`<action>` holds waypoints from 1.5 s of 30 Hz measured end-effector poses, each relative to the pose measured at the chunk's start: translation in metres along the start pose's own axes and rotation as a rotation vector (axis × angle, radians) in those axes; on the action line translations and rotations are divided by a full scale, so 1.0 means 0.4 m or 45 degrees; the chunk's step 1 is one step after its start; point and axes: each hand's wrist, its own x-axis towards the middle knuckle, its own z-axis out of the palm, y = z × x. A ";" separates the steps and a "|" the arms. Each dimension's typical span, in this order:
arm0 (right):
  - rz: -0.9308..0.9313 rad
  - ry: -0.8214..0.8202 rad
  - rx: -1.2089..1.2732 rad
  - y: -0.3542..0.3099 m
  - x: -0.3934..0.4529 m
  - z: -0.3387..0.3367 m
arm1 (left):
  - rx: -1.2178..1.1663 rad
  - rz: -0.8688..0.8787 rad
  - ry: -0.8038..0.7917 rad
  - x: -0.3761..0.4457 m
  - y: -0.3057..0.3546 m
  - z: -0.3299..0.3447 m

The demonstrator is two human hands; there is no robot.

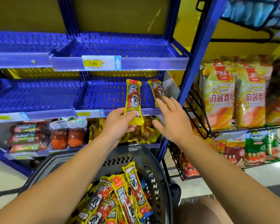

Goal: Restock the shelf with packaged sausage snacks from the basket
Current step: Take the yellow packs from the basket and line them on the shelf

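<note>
My left hand [118, 122] grips the lower end of a yellow sausage pack [133, 97], held upright in front of the middle blue shelf [103, 97]. A second sausage pack [158, 91] lies on that shelf at its right end. My right hand [171, 117] is spread with straight fingers, its fingertips touching that pack's near end. Below my arms, the dark basket [153, 160] holds several more yellow sausage packs [120, 196].
The top blue shelf [120, 49] carries a 7.80 price tag [94, 63]. The bottom shelf holds red sausages [27, 136] and yellow bags [145, 135]. A black wire rack [199, 120] with orange snack bags [220, 96] stands close on the right.
</note>
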 end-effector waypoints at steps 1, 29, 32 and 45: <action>-0.005 -0.022 -0.010 0.009 -0.003 0.005 | -0.004 0.009 0.008 0.008 0.007 0.013; 0.044 -0.017 0.120 0.052 0.002 0.040 | 1.449 0.806 -0.095 0.191 0.023 0.023; 0.061 -0.022 0.124 0.052 0.003 0.039 | 1.446 0.809 -0.087 0.202 0.026 0.032; 0.062 0.003 0.050 0.035 0.000 0.028 | 1.557 0.775 0.025 0.186 0.023 0.046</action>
